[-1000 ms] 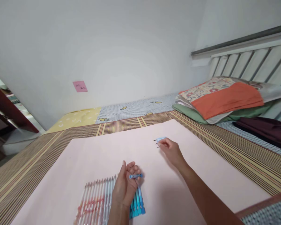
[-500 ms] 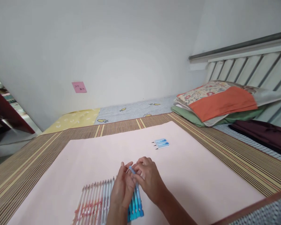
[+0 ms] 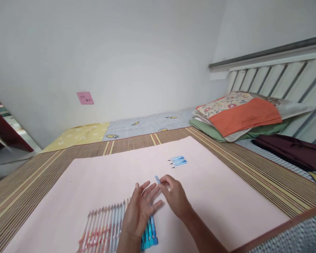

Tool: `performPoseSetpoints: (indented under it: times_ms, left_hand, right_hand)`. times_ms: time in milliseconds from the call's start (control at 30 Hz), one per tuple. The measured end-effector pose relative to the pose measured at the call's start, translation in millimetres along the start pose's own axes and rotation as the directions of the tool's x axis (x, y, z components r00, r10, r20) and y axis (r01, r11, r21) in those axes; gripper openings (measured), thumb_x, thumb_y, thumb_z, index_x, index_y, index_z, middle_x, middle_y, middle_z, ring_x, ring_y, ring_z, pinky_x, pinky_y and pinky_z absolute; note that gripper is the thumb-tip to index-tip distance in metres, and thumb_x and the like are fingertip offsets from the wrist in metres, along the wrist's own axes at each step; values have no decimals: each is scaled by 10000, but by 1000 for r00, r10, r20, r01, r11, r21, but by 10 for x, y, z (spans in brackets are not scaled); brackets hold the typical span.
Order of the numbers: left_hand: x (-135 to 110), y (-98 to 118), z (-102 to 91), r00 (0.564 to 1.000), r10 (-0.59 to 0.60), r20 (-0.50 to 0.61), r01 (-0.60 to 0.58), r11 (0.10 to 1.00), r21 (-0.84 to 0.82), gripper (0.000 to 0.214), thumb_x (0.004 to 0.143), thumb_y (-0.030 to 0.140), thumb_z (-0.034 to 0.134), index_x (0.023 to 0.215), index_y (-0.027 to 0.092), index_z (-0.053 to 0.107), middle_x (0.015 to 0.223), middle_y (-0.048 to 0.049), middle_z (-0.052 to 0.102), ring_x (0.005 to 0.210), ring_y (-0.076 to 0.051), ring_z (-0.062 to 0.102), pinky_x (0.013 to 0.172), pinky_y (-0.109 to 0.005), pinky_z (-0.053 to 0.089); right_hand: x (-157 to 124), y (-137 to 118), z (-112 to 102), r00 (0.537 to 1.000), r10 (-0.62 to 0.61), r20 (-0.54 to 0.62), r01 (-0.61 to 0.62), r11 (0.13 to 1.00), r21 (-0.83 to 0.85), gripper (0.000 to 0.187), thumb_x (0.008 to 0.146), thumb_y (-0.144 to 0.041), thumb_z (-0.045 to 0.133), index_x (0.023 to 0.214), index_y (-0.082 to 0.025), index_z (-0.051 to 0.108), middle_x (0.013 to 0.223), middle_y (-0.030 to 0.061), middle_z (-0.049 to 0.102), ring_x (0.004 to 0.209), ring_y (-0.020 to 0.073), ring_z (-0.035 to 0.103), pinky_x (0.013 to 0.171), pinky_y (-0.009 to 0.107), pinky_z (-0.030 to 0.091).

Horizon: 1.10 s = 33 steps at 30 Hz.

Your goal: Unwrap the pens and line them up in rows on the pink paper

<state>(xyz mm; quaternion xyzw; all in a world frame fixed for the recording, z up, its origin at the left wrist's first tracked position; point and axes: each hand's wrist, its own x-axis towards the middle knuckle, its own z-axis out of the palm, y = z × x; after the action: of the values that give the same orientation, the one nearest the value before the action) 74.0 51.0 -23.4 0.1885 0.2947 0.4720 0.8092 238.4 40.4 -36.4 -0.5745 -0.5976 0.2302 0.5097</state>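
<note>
My right hand (image 3: 175, 195) pinches a small light-blue tube-shaped piece (image 3: 157, 179) between thumb and fingers, its end pointing up and away. Beside it, my left hand (image 3: 140, 207) is open, palm up with fingers spread, holding nothing. Under and behind the left hand lie several blue and teal pencils (image 3: 150, 232), partly hidden. To their left is a row of clear and pinkish pencils (image 3: 102, 225), tips pointing away from me. Farther off, a few short blue and white pieces with dark pointed tips (image 3: 178, 162) rest on the pink sheet (image 3: 107, 179).
A striped mat (image 3: 226, 165) lies beneath the pink sheet on the bed. At the right are a stack of pillows (image 3: 244, 114) and a folded dark maroon cloth (image 3: 289, 149), near a white slatted headboard (image 3: 268, 77). A pink note (image 3: 85, 98) sticks to the wall.
My hands have come apart. The right one has lifted the small blue piece up and away from the left, whose fingers have spread. The view has shifted slightly.
</note>
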Motion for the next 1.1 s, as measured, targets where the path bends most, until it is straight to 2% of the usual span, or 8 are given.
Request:
performPoseSetpoints:
  times_ms: [67, 200, 333, 433, 700, 867, 967, 1100]
  left_hand:
    - [0, 14, -11, 999, 30, -35, -29, 999, 31, 355, 949, 438, 629, 1148, 148, 675, 1228, -187, 707, 1172, -323, 673, 814, -415, 619]
    - [-4, 41, -28, 995, 83, -61, -79, 995, 62, 325, 946, 403, 645, 1122, 134, 693, 1066, -155, 756, 967, -259, 738, 740, -335, 606]
    - [10, 29, -42, 995, 86, -54, -83, 995, 62, 313, 926, 394, 676, 1090, 129, 708, 998, -138, 765, 879, -233, 742, 701, -313, 598]
    - [28, 3, -65, 996, 82, -45, -79, 995, 60, 317, 906, 396, 700, 1074, 127, 714, 986, -135, 765, 864, -234, 743, 692, -315, 595]
    - [44, -12, -97, 995, 85, -52, -81, 994, 70, 307, 890, 393, 719, 1057, 136, 724, 978, -127, 764, 857, -231, 741, 694, -313, 587]
    - [45, -28, -96, 995, 74, -67, -68, 994, 90, 281, 915, 367, 687, 1061, 130, 725, 962, -125, 765, 845, -224, 741, 684, -305, 592]
    - [45, -40, -99, 995, 74, -68, -67, 993, 99, 266, 915, 352, 688, 1060, 132, 728, 968, -126, 765, 842, -223, 740, 688, -310, 597]
    - [49, -39, -108, 995, 76, -63, -69, 993, 97, 270, 899, 351, 712, 1057, 133, 733, 978, -131, 766, 846, -221, 740, 690, -308, 600]
  right_hand:
    - [106, 167, -174, 999, 36, -23, -37, 997, -63, 98, 925, -289, 571, 867, -229, 622, 839, 11, 722, 762, 180, 657, 715, 279, 453]
    - [361, 536, -555, 992, 20, -121, -68, 912, -406, 90, 910, -274, 602, 836, -228, 626, 821, 18, 717, 719, 186, 632, 683, 287, 396]
    - [571, 794, -816, 1000, -21, 13, 24, 659, -751, 102, 905, -172, 594, 822, -205, 643, 885, 54, 717, 793, 204, 621, 731, 314, 342]
    - [653, 894, -868, 995, -10, 98, 87, 561, -823, 155, 911, -103, 558, 847, -196, 664, 940, 73, 713, 847, 211, 607, 764, 330, 315]
    - [680, 1065, -828, 994, -40, 97, 103, 553, -827, 202, 969, -137, 493, 927, -206, 678, 1004, 89, 679, 959, 238, 569, 841, 349, 325]
    - [628, 1217, -888, 998, -61, -32, 16, 646, -763, 135, 926, -138, 566, 970, -215, 668, 1051, 78, 657, 971, 229, 590, 825, 316, 388]
    - [612, 1290, -893, 997, -68, -35, 21, 691, -723, 134, 943, -158, 551, 946, -222, 669, 1042, 63, 646, 943, 211, 609, 818, 301, 419]
    - [647, 1341, -879, 997, -76, -26, 33, 687, -726, 136, 948, -170, 550, 952, -223, 675, 1038, 55, 639, 930, 199, 615, 825, 299, 431]
